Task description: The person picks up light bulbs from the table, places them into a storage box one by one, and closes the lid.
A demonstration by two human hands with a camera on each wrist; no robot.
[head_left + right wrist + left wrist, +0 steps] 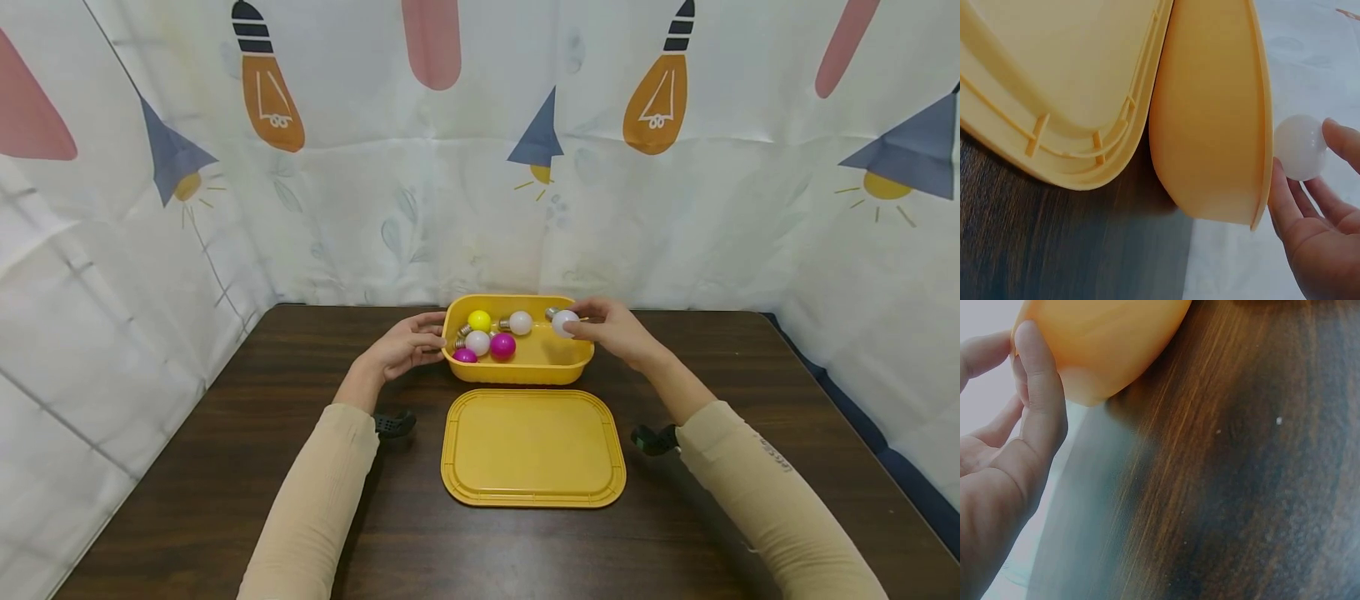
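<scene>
A yellow plastic tub (555, 353) stands at the back of the table with several small light bulbs in it. My left hand (408, 346) pinches the tub's left rim between thumb and fingers; the left wrist view shows that thumb against the yellow wall (1110, 344). Over the tub's right end, my right hand (611, 332) holds a white bulb (565, 323), its metal base pointing left. The right wrist view has this white bulb (1300, 147) between thumb and fingers, just above the rim. Inside lie a yellow bulb (479, 321), white bulbs (521, 322) and magenta bulbs (502, 346).
A yellow lid (534, 450) lies flat in front of the tub, its ribbed rim facing up. The dark wooden table (225, 500) ends at a white printed curtain (465, 208) behind and at the left.
</scene>
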